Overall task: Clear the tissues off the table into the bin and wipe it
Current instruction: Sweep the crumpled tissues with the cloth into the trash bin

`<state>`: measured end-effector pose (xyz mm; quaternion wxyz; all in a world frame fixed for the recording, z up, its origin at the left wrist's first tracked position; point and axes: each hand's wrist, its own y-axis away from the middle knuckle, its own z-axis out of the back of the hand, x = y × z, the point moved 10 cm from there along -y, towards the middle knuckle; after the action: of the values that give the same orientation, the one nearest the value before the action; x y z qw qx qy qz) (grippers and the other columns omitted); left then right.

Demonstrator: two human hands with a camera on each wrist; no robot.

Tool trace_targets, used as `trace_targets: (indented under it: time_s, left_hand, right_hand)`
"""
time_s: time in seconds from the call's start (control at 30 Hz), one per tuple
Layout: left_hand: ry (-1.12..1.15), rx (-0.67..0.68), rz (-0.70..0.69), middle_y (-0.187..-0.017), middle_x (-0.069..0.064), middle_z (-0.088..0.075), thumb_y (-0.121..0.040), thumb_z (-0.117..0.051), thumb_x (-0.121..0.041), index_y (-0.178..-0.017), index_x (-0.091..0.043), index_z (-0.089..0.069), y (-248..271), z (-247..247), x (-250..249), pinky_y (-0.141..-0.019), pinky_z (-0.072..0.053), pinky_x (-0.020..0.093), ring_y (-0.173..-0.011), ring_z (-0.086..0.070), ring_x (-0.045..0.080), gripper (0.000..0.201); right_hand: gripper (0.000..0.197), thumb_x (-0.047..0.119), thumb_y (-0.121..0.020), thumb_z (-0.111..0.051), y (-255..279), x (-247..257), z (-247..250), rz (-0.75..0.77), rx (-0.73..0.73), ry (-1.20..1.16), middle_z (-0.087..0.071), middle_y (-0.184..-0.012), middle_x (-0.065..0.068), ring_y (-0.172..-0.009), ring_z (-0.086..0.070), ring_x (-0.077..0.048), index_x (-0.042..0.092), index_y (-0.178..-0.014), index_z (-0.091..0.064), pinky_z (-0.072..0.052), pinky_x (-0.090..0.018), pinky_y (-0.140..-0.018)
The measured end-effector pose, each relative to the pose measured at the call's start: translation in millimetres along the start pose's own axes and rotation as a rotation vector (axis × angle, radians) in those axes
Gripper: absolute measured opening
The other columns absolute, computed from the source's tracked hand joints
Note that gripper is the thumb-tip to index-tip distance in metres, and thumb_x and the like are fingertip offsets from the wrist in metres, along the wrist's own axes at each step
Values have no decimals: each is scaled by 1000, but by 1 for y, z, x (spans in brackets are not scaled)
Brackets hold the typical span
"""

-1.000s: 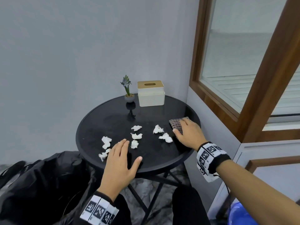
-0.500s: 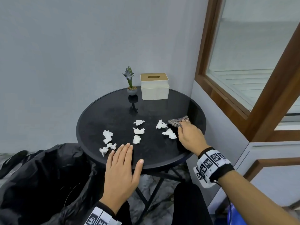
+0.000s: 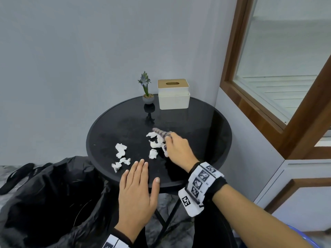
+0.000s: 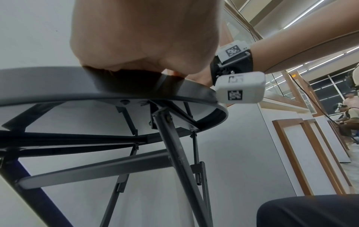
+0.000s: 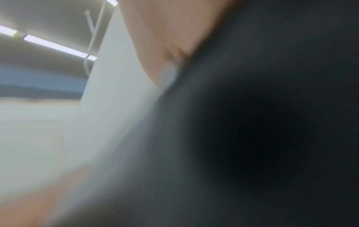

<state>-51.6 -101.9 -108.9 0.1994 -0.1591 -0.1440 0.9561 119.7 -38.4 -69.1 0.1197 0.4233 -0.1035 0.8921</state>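
Several crumpled white tissues lie on the round black table [image 3: 197, 126]: one cluster [image 3: 120, 151] at the near left, one piece [image 3: 153, 153] in the middle, others [image 3: 154, 143] bunched against a checkered cloth [image 3: 160, 133]. My right hand [image 3: 172, 142] grips the bunched cloth in the middle of the table, right beside those tissues. My left hand [image 3: 143, 174] lies flat, fingers straight, on the table's near edge; from below, in the left wrist view, the palm [image 4: 145, 38] rests on the rim [image 4: 58, 95]. The right wrist view is blurred and dark.
A bin lined with a black bag [image 3: 44, 203] stands open on the floor under the table's near-left edge. A white tissue box [image 3: 173, 96] and a small potted plant [image 3: 147, 92] sit at the table's far side. A wall and a wood-framed window [image 3: 250, 108] stand close on the right.
My right hand has swept the cloth from the table's right edge leftward to the middle, pushing two tissues along. My left hand has stayed flat at the near edge.
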Motion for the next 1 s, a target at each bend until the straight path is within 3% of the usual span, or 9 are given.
trace_targets:
  time_s: [0.07,0.17,0.27,0.4,0.47,0.53,0.6,0.8,1.0]
  left_hand:
    - [3,9,7,-152,1,-44,-97,-29,-51,-141,-10,-52,0,0,2,-119,-21,39,-145,-33,14,64]
    - [18,16,4,-152,0,-43,-97,-29,-52,-141,-11,-51,1,0,1,-119,-20,37,-145,-31,13,64]
    - [37,10,-3,-151,1,-45,-97,-30,-51,-140,-10,-52,2,0,-3,-118,-18,37,-145,-32,14,64]
    - [47,5,-6,-149,2,-47,-96,-32,-50,-138,-9,-54,2,0,-7,-116,-22,38,-143,-35,15,63]
    - [53,10,2,-150,2,-46,-96,-31,-51,-140,-10,-53,2,-2,-6,-118,-20,37,-144,-34,15,64]
    - [56,11,5,-150,2,-46,-96,-31,-51,-140,-10,-53,2,-2,-5,-118,-18,35,-143,-34,15,63]
    - [64,10,0,-149,3,-47,-96,-31,-50,-139,-9,-53,2,-2,-5,-118,-19,36,-143,-36,16,63]
    - [75,-12,-1,-149,3,-48,-94,-34,-48,-138,-8,-55,1,0,-4,-116,-22,36,-142,-38,17,62]
    - [61,6,7,-151,2,-44,-94,-34,-48,-140,-10,-52,-1,-3,2,-118,-21,36,-144,-35,16,62]
  right_hand:
    - [27,28,-101,-38,-7,-8,20,-76,-70,-137,-67,-94,-5,-87,-60,-23,15,-96,-62,-40,-27,-73]
    - [32,30,-103,-39,-15,-13,56,-99,-169,-243,-67,-108,-6,-91,-62,-19,11,-109,-64,-48,-27,-73]
    - [34,28,-105,-35,-17,-11,88,-19,-192,-23,-65,-107,-9,-86,-59,-21,8,-118,-60,-43,-25,-73]
    - [35,27,-104,-33,-29,-45,88,-41,-69,288,-65,-114,-27,-101,-61,-42,4,-119,-55,-44,-35,-81]
    - [32,25,-103,-35,-24,-60,66,-27,54,462,-61,-120,-27,-106,-61,-42,4,-119,-54,-46,-40,-88]
    - [36,21,-103,-35,-19,-61,47,46,120,629,-49,-140,-22,-130,-47,-38,2,-130,-48,-37,-42,-105]
    - [39,20,-104,-34,-22,-55,42,75,118,645,-42,-147,-19,-139,-37,-34,0,-135,-44,-31,-42,-111]
    - [32,19,-105,-33,-42,-31,28,84,139,496,-52,-132,-22,-123,-47,-38,-2,-122,-50,-38,-43,-103]
    - [29,22,-105,-32,-39,-22,21,83,124,371,-62,-113,-23,-103,-58,-42,2,-111,-52,-36,-35,-78]
